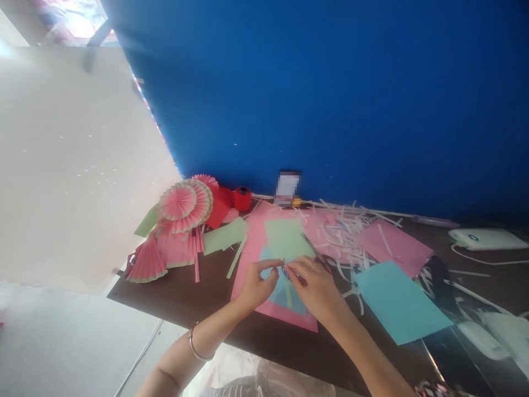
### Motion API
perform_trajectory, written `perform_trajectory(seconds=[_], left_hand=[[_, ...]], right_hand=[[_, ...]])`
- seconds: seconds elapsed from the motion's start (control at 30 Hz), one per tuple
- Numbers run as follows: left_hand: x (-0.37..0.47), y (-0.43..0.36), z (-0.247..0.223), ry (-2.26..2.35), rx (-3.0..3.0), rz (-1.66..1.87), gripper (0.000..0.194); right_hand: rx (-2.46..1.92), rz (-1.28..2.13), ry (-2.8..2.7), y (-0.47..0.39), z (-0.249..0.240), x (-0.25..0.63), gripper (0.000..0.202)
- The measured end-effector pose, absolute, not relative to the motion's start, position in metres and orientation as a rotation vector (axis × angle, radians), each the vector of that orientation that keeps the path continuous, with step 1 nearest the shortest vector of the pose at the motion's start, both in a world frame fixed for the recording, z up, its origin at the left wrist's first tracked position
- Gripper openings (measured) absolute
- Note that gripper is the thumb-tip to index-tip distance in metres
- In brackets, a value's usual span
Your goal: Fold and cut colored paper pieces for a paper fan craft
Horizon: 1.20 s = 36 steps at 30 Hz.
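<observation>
My left hand (260, 282) and my right hand (308, 281) meet at the fingertips above a pink sheet (250, 264) on the dark table (198, 300). Both are closed in a pinch around something too small to make out. Under them lie a blue sheet (300, 303) and a pale green sheet (285, 234). A thin yellow-green strip (288, 295) shows below the fingertips. Dark scissors (309, 242) rest just beyond my right hand, partly hidden by it.
Pink pleated paper fans (179, 204) and a red tape roll (242, 199) are at the back left. White paper strips (343, 242), a pink sheet (394, 248), a turquoise sheet (400, 303) and a white device (487, 239) lie rightward. A blue wall (330, 110) rises behind.
</observation>
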<state>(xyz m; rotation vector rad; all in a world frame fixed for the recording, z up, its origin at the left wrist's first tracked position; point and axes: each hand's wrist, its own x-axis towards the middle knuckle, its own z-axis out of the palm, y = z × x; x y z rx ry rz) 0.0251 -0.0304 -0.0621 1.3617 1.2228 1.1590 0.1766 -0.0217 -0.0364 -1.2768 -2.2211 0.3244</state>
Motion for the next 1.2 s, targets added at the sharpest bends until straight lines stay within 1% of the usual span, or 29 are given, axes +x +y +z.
perform_trajectory(seconds=[0.23, 0.33, 0.47, 0.67, 0.77, 0.93, 1.2], left_hand=[[0.022, -0.024, -0.06, 1.195, 1.267, 1.307, 0.024], [0.021, -0.021, -0.061, 1.16, 1.229, 1.365, 0.022], [0.02, -0.019, -0.063, 1.159, 1.208, 1.397, 0.023], [0.025, -0.018, -0.066, 1.149, 1.137, 1.461, 0.02], [0.029, -0.017, -0.07, 1.157, 1.129, 1.513, 0.017], [0.03, -0.014, -0.078, 1.172, 1.254, 1.633, 0.018], [0.018, -0.01, -0.101, 1.298, 1.764, 1.586, 0.028]], right_hand=[[-1.372, 0.4, -2.294, -0.022, -0.038, 0.182, 0.025], [-1.408, 0.352, -2.335, -0.025, -0.035, 0.182, 0.028], [-1.392, 0.268, -2.377, -0.028, -0.029, 0.178, 0.032], [-1.364, 0.398, -2.271, -0.029, -0.026, 0.171, 0.03], [-1.369, 0.401, -2.219, -0.028, -0.027, 0.169, 0.029], [-1.35, 0.364, -2.161, -0.029, -0.029, 0.165, 0.027], [-1.397, 0.226, -2.29, -0.025, -0.022, 0.17, 0.027]])
